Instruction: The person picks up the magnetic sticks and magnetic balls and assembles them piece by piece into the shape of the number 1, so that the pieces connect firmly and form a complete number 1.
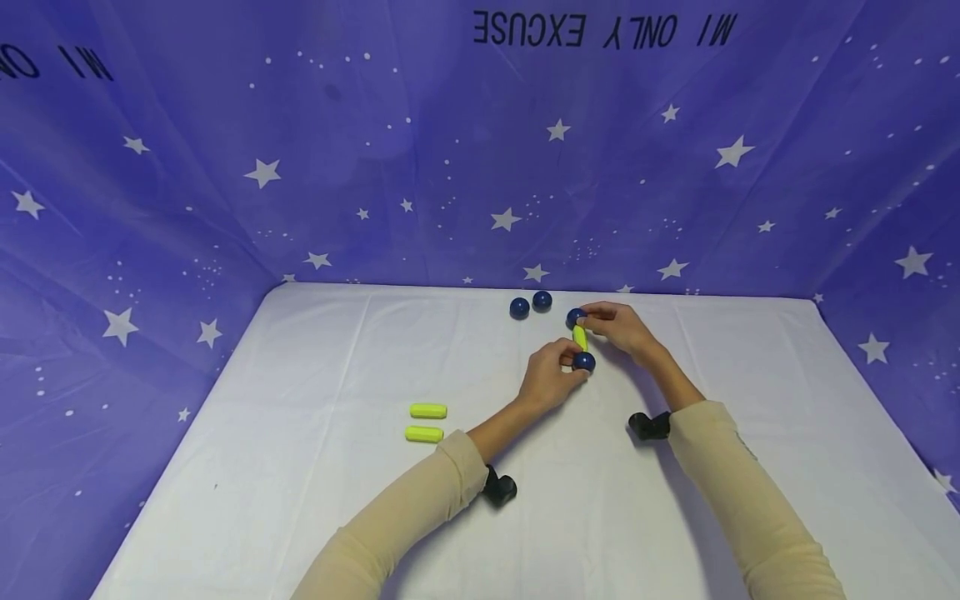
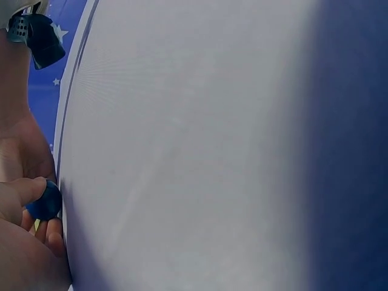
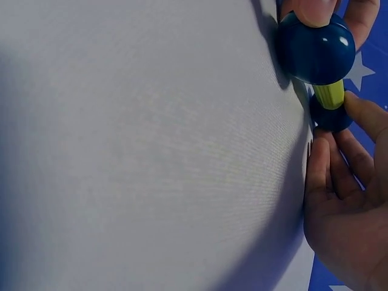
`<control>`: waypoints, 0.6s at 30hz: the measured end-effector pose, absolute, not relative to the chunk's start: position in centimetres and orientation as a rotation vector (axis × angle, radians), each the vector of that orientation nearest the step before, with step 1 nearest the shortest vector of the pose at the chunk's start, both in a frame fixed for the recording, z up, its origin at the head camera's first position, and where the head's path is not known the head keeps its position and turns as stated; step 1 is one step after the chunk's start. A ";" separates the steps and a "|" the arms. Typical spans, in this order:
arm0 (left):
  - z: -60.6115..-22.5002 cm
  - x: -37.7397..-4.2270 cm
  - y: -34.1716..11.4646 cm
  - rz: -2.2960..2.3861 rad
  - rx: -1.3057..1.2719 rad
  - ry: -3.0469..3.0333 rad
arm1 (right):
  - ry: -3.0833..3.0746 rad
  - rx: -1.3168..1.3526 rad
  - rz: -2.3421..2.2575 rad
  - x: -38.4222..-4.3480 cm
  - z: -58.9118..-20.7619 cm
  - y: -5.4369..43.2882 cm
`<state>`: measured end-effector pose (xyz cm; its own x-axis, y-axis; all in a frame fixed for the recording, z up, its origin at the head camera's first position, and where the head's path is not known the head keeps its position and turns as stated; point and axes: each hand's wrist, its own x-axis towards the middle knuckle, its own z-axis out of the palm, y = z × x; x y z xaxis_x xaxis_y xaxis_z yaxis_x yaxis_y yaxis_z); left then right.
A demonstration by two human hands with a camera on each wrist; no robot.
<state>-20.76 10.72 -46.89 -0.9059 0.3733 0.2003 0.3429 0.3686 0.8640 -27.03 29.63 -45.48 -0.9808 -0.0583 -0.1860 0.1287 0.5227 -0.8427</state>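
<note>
A short yellow-green rod joins two glossy blue balls in the head view, one at each end. My left hand holds the nearer ball between thumb and fingers. At the far end, my right hand pinches the other ball from its right side. The right wrist view shows the rod running from the larger-looking near ball to the far one. In the left wrist view the left thumb lies on the near ball, and the fingers hide most of the rod.
Two loose blue balls, one beside the other, sit near the table's back edge. Two yellow-green rods, a farther one and a nearer one, lie left of the left forearm. A purple starred curtain surrounds the white-covered table.
</note>
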 end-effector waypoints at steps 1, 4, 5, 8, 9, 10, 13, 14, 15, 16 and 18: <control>-46.9 -20.8 10.7 1.612 0.674 2.574 | 2.569 0.055 -1.455 -27.0 -45.5 29.6; -47.1 -20.9 10.8 1.616 0.684 2.572 | 2.561 0.044 -1.486 -26.8 -45.5 29.6; -47.1 -20.9 10.8 1.617 0.687 2.573 | 2.557 0.046 -1.494 -26.7 -45.4 29.6; -47.2 -20.9 10.9 1.623 0.693 2.573 | 2.542 0.048 -1.507 -26.6 -45.4 29.6; -47.2 -20.9 10.9 1.623 0.694 2.574 | 2.543 0.051 -1.504 -26.6 -45.4 29.6; -47.2 -20.8 10.9 1.623 0.695 2.575 | 2.545 0.052 -1.504 -26.5 -45.4 29.6; -47.1 -20.8 10.8 1.626 0.703 2.580 | 2.565 0.042 -1.521 -26.0 -45.4 29.4; -47.1 -20.8 10.8 1.628 0.706 2.579 | 2.576 0.039 -1.526 -25.8 -45.4 29.3; -47.1 -20.8 10.8 1.629 0.709 2.581 | 2.585 0.035 -1.532 -25.5 -45.3 29.3; -47.1 -20.8 10.7 1.629 0.711 2.583 | 2.594 0.034 -1.537 -25.2 -45.3 29.3; -47.1 -20.8 10.7 1.633 0.713 2.581 | 2.601 0.029 -1.536 -24.4 -45.2 29.4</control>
